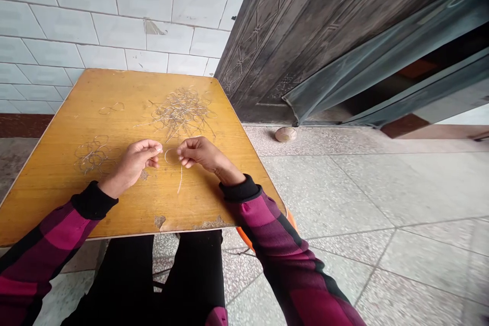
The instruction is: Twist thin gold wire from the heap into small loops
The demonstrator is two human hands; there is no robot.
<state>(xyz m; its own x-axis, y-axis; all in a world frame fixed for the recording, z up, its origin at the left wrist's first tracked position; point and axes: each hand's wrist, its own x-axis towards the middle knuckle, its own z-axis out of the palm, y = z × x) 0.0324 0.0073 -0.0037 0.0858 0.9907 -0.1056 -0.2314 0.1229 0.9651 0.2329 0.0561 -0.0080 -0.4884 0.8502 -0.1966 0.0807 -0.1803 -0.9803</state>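
A thin, pale piece of wire is pinched between the thumb and fingers of my right hand. One part of it bends into a small loop towards the left, and a straight tail hangs down over the table. My left hand is closed in a pinch just beside that loop; whether its fingertips grip anything is too small to make out. Beyond my right hand lies a large tangled pile of thin wires. Near my left hand is a smaller heap of bent wires.
Both hands are above a yellow wooden table with chipped patches. A single twisted wire lies towards its back left. White wall tiles stand behind, a dark carved door to the right. A round object sits on the floor.
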